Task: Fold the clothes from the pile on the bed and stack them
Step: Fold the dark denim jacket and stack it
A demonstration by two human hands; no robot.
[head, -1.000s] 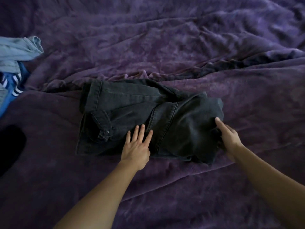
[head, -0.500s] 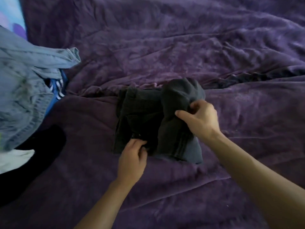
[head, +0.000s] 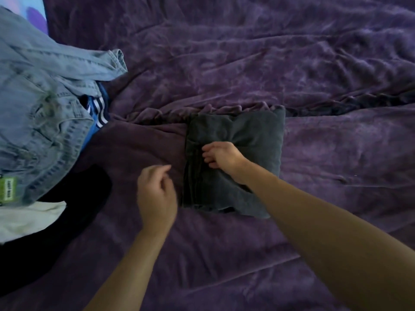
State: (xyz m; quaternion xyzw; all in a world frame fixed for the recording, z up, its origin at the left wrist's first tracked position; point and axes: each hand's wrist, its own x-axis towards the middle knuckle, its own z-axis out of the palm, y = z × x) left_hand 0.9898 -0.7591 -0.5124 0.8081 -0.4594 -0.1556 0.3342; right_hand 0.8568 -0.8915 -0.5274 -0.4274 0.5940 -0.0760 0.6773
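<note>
In the middle of the bed (head: 247, 52), on its rumpled purple cover, lies the dark grey garment (head: 251, 140), folded into a thick, roughly square bundle with its layered edges facing left. The right hand (head: 222, 157) rests on top of the bundle near that left side, with fingers and thumb curled in and grasping the fabric there. The left hand (head: 156, 196) is just left of the bundle's near corner, over the cover and apart from the garment; it is released, its fingers loosely bent and holding nothing, and it is slightly blurred.

At the far left sits the pile: a light blue denim piece (head: 40, 104) on top, with a blue striped garment (head: 98, 111) showing beneath its right edge. Nearer lie a black garment (head: 74, 209) and a white one (head: 27, 218). The pile is well apart from the folded bundle.
</note>
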